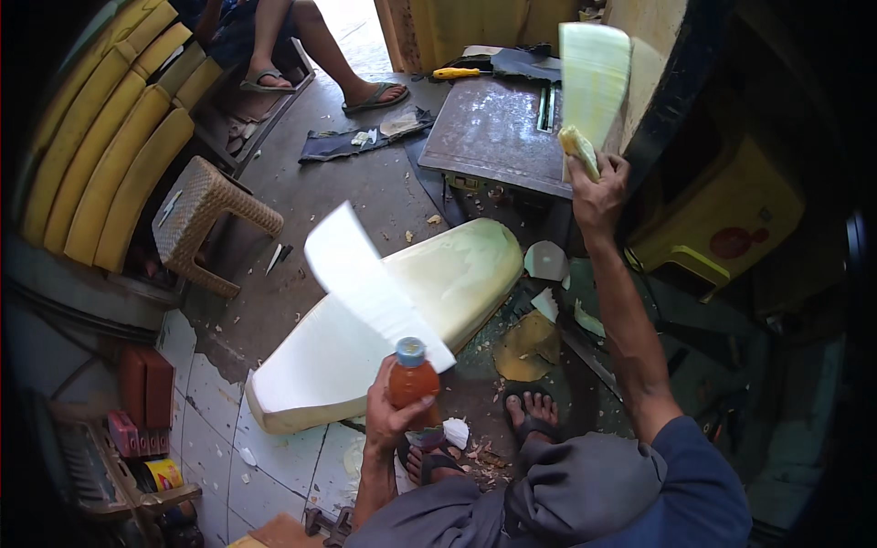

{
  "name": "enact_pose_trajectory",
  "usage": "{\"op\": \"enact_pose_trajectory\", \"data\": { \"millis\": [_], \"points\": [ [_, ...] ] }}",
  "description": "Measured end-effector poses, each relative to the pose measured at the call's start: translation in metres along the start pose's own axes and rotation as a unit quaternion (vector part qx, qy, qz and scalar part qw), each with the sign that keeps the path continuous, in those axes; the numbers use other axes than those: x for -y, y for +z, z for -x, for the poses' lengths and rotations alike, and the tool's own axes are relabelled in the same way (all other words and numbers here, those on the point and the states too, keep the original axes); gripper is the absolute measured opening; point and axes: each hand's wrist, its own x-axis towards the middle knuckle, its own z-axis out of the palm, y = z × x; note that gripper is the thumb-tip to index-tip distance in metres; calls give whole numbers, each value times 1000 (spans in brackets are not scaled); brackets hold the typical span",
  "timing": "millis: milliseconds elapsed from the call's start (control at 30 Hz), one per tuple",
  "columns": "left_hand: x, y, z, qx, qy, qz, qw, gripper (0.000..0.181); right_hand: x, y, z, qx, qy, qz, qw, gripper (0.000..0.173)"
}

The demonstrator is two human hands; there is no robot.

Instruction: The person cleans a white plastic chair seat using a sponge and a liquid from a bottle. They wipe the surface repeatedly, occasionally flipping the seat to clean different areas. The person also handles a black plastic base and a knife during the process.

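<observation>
My left hand (385, 414) grips a plastic bottle (412, 383) of orange liquid with a pale blue cap. Just behind the bottle, a white foam strip (366, 274) crosses over a long, pale motorcycle seat foam (459, 270) on the floor; whether the strip touches my hand is hidden. At the upper right, my right hand (603, 185) pinches a crumpled yellowish foam scrap (579, 152). A pale yellow-green foam strip (595, 82) rises upright behind that scrap. I cannot tell whether my fingers hold the strip too.
A low metal-topped table (490, 133) with a slot bears a yellow-handled screwdriver (458, 72). A woven-pattern plastic stool (205, 219) stands left, near stacked yellow foam pads (130, 164). Another person's sandalled foot (375, 96) is at the back. Foam offcuts (546, 260) litter the floor.
</observation>
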Motion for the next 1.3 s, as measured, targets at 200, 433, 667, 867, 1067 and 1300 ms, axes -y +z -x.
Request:
{"op": "enact_pose_trajectory", "data": {
  "millis": [200,433,667,867,1067,1300],
  "points": [
    [32,-28,-26,93,-95,-15,991,64,-11,19,-5,143,128,64,979,49],
    [48,-84,-11,53,-161,-64,983,56,0,-9,23,19,50,-67,996,38],
    [23,-78,24,-114,-57,3,992,55,-14,-15,38,77,94,-128,984,35],
    [11,-56,30,-77,-80,-169,979,55,53,-34,151,404,167,-316,842,41],
    [2,-36,23,-36,-102,-247,963,59,78,-28,198,548,93,-254,792,39],
    [-2,-29,20,-49,-113,-301,946,54,73,-24,202,574,41,-258,776,39]
  ]
}}
